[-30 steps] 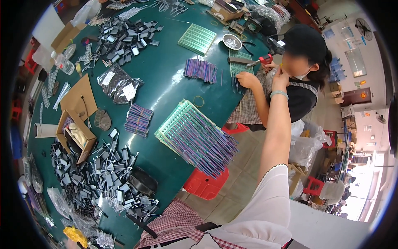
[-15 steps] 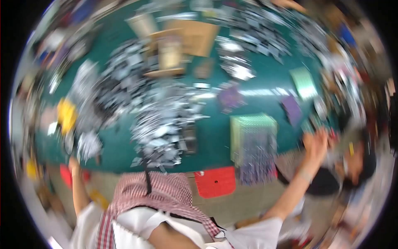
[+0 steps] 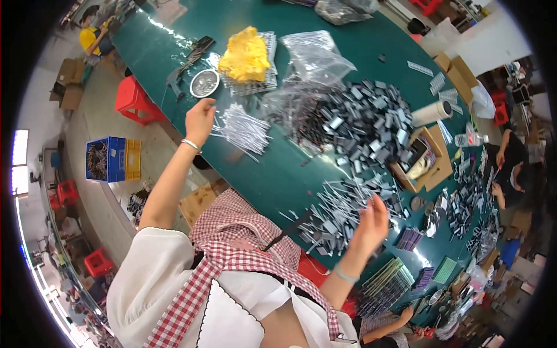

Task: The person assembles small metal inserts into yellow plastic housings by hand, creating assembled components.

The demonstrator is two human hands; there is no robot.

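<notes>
My left hand (image 3: 200, 123) hangs by the table's left edge, fingers drawn together; whatever they pinch, if anything, is too small to make out. Just beyond it stands a round white-rimmed bowl (image 3: 205, 83) with small bits inside. To its right lies a loose bundle of thin white strips (image 3: 242, 131). My right hand (image 3: 370, 226) is raised over a heap of grey rectangular pieces with thin white stems (image 3: 333, 214). Its fingers point up and apart, and nothing shows between them.
A yellow cloth-like heap (image 3: 245, 55) and a clear plastic bag (image 3: 316, 55) lie farther back. Dark blocks (image 3: 371, 122) are piled beside a cardboard box (image 3: 432, 159). Bundled rods (image 3: 386, 284) stand at right, near a co-worker's arm (image 3: 389, 327). A red stool (image 3: 136, 101) is at left.
The view has swung toward the left side of the table and sharpened. My right hand has come back from the far right to the grey heap; my left hand stays near the white strips.
</notes>
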